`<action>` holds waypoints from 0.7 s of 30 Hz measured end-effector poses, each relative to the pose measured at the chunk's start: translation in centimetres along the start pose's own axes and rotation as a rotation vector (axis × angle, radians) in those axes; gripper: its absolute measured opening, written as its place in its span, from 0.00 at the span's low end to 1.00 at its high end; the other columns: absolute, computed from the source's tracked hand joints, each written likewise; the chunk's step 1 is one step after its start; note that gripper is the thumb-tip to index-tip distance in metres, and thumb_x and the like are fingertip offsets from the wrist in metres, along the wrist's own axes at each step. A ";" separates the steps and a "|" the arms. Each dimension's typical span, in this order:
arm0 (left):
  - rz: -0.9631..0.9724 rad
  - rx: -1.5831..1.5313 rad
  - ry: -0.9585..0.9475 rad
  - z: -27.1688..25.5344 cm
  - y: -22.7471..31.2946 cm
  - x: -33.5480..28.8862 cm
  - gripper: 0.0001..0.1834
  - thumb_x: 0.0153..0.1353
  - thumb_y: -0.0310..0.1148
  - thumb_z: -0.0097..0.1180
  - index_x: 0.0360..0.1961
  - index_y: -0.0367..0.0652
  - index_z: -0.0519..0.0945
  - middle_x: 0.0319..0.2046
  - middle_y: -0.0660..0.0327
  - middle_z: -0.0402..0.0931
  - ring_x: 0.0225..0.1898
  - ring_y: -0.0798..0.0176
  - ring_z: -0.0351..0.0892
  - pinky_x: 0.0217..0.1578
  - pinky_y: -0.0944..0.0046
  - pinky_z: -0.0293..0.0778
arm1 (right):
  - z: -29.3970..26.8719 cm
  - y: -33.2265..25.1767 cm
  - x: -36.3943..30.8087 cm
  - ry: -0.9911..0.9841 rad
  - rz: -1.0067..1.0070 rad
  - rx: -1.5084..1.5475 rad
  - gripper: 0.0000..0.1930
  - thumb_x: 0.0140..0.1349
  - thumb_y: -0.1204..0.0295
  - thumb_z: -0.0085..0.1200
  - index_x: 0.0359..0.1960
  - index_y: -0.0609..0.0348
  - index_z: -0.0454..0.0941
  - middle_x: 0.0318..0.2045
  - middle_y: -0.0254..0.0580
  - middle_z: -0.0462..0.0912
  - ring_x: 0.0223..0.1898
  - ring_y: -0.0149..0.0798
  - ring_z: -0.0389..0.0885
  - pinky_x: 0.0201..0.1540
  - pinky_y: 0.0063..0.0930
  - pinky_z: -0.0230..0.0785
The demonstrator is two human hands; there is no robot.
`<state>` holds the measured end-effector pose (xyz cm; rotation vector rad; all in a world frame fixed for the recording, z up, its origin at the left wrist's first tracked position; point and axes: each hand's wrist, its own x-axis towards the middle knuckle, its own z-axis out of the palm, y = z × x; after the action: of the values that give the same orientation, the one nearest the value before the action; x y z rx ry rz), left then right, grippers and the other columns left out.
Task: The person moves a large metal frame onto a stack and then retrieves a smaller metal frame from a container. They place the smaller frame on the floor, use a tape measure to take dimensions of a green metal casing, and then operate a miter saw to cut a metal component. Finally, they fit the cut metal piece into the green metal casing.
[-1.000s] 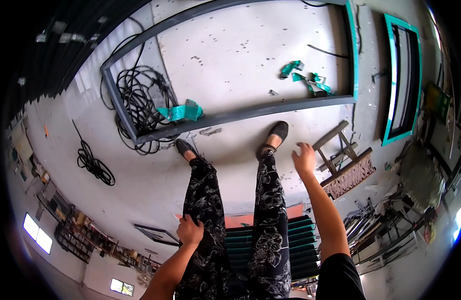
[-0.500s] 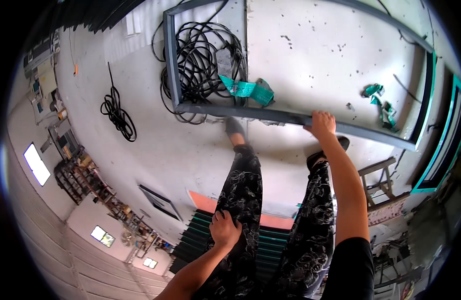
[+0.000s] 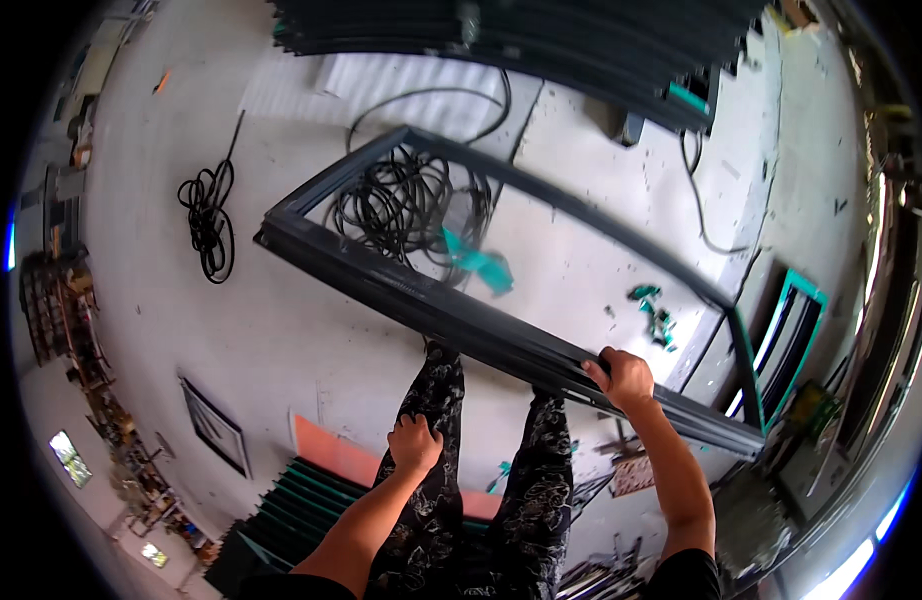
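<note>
Frame [image 3: 461, 312], dark grey, rectangular, metal-looking, slants over pale floor [image 3: 291, 335], near rail seemingly held up by right hand [image 3: 626, 380], grip wrapped round it. Left hand [image 3: 414, 443] half-curled on black floral-print trousers [image 3: 531, 485], likely bracing; any cloth pinched, cannot tell.

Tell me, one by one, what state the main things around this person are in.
Frame: held, near side raised off the floor
Right grip: closed on the frame's near side
Left grip: resting on the left leg, fingers curled
Large cable: loosely tangled
Small cable: gathered in loops
Green strip: loose, bent
Green scraps: crumpled, on the floor
</note>
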<state>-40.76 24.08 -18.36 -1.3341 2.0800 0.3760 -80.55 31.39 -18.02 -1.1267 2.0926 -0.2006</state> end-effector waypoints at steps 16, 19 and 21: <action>-0.519 -0.846 -0.159 0.9 -12.6 -17.9 0.20 0.58 0.45 0.49 0.36 0.36 0.79 0.37 0.41 0.79 0.41 0.37 0.78 0.43 0.44 0.73 | -11.6 -11.5 -13.9 -0.106 0.110 0.224 0.29 0.69 0.46 0.41 0.35 0.65 0.80 0.27 0.62 0.80 0.36 0.58 0.81 0.41 0.43 0.69; -0.468 -0.821 -0.140 11.8 -17.4 -24.1 0.21 0.56 0.44 0.49 0.36 0.35 0.79 0.38 0.38 0.78 0.42 0.34 0.75 0.45 0.41 0.69 | -11.7 -15.7 -15.7 -0.185 0.232 0.201 0.33 0.67 0.42 0.41 0.39 0.67 0.80 0.30 0.65 0.81 0.41 0.60 0.81 0.45 0.44 0.69; -0.798 -1.048 -0.150 9.1 -14.9 -26.3 0.22 0.55 0.44 0.50 0.41 0.36 0.80 0.42 0.41 0.79 0.46 0.38 0.76 0.48 0.45 0.71 | -10.3 -16.6 -15.7 -0.180 0.263 0.098 0.35 0.66 0.40 0.41 0.40 0.68 0.81 0.32 0.67 0.81 0.43 0.59 0.81 0.46 0.45 0.69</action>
<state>-16.71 41.04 -7.01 -2.4550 1.0094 1.2194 -71.18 31.47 5.23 -0.7722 2.0215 -0.0713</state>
